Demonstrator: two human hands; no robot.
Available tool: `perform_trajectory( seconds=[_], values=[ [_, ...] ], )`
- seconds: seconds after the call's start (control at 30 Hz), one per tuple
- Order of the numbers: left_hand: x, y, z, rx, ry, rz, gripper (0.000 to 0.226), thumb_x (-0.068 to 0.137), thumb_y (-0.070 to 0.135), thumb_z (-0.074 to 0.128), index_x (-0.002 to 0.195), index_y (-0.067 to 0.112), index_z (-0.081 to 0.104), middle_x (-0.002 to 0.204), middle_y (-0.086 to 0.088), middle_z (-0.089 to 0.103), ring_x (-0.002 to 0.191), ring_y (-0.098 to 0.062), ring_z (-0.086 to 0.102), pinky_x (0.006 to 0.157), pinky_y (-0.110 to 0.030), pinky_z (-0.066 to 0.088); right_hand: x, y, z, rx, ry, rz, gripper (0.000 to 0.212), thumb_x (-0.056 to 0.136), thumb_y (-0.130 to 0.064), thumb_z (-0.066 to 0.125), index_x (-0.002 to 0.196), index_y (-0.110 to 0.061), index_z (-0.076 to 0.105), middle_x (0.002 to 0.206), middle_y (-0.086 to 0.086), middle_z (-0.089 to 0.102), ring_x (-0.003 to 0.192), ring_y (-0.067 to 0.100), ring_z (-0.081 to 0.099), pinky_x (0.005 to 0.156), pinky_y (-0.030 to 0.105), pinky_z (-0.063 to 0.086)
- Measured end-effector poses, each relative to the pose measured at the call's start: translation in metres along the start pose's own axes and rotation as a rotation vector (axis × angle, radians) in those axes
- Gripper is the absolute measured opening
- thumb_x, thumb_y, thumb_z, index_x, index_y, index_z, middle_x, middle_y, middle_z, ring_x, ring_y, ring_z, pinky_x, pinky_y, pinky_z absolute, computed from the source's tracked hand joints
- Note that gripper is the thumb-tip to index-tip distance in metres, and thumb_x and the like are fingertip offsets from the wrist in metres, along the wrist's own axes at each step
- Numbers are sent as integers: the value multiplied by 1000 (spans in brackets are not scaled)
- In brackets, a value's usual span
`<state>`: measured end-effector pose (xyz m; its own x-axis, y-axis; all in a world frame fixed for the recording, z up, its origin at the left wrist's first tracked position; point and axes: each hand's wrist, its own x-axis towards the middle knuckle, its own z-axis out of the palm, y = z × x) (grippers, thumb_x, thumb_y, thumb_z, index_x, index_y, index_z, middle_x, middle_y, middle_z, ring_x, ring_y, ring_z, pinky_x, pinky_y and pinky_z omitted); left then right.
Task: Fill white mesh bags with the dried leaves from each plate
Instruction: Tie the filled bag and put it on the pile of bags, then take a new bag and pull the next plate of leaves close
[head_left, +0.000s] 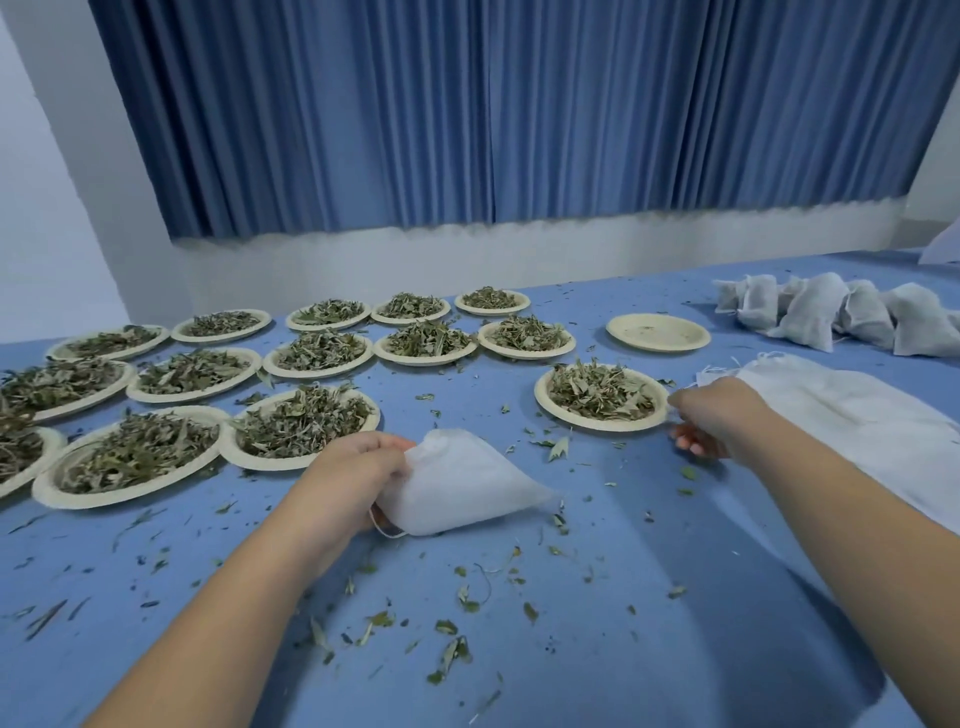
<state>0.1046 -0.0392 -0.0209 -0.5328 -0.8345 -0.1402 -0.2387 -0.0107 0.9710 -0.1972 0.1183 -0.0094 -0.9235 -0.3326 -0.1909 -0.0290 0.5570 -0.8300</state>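
Observation:
My left hand (349, 480) grips the mouth end of an empty white mesh bag (462, 486) that lies on the blue table. My right hand (709, 415) pinches the right rim of a cream plate (582, 420) heaped with dried leaves (600, 392). Several more plates of dried leaves (306, 421) stand in rows at the left and centre back. An emptied plate (657, 332) sits behind the one I hold.
A pile of filled white bags (831, 317) lies at the back right. A stack of flat empty mesh bags (857, 421) lies under my right forearm. Loose leaf bits (457, 592) are scattered over the blue table (623, 649). Blue curtains hang behind.

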Motion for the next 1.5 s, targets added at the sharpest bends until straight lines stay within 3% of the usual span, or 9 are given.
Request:
perform_trajectory(
  seconds=[0.23,0.4,0.6,0.83,0.97,1.2,1.27,1.37,1.5],
  values=[
    [2,-2,-6,-109,-41,2,38,90,3,53,70,21,79,83,-7,75,79,-25,67,60,-30,55,5,-8,22,-184,93,-83,26,82,-5,50,60,0,63,41,9,59,35,19,51,47,22,43],
    [3,-3,-11,-120,-42,71,34,94,14,57,73,28,79,83,-3,76,74,-19,69,63,-31,57,19,5,28,-116,121,-109,56,81,-17,58,26,-8,52,47,11,64,32,17,48,46,23,36],
    [4,-3,-14,-98,131,149,30,95,19,57,73,25,77,72,6,73,66,-14,64,63,-31,52,19,4,24,41,49,-209,25,73,-8,60,50,-2,55,39,10,54,38,22,41,45,24,36],
    [2,4,-31,-158,468,284,22,95,21,55,79,25,70,53,11,62,52,-10,53,52,-25,48,-16,-6,30,16,-289,-370,16,78,-2,59,63,1,63,46,13,49,38,17,36,34,20,28],
    [-2,6,-37,-117,619,416,22,94,28,54,77,29,66,72,0,67,69,-19,59,72,-36,51,-32,-6,35,-100,-477,-411,11,81,-2,60,82,4,68,46,13,49,36,14,38,34,19,29],
    [-10,9,-24,68,669,589,16,95,22,57,90,36,64,85,21,65,80,10,60,70,-10,46,-43,-6,38,-187,-741,-458,12,83,-23,71,85,-12,75,54,18,57,37,18,40,39,23,35],
    [-10,8,-18,121,634,629,16,94,19,58,93,33,64,83,25,63,81,15,58,70,-7,46,-45,-7,37,-195,-721,-468,23,83,-34,70,81,-12,75,53,16,57,38,19,41,40,24,35],
    [-8,7,-7,223,580,701,15,95,13,59,96,28,63,83,28,59,80,21,55,72,-2,43,-48,-10,42,-261,-440,-584,31,84,-42,68,73,-13,72,49,4,58,39,13,44,41,23,38],
    [-4,6,3,338,589,807,14,95,10,59,106,15,67,88,23,59,86,5,54,78,-9,43,-71,-30,55,-87,-345,-806,12,87,-34,66,81,-25,71,63,-5,66,45,9,51,49,22,45]
  ],
)
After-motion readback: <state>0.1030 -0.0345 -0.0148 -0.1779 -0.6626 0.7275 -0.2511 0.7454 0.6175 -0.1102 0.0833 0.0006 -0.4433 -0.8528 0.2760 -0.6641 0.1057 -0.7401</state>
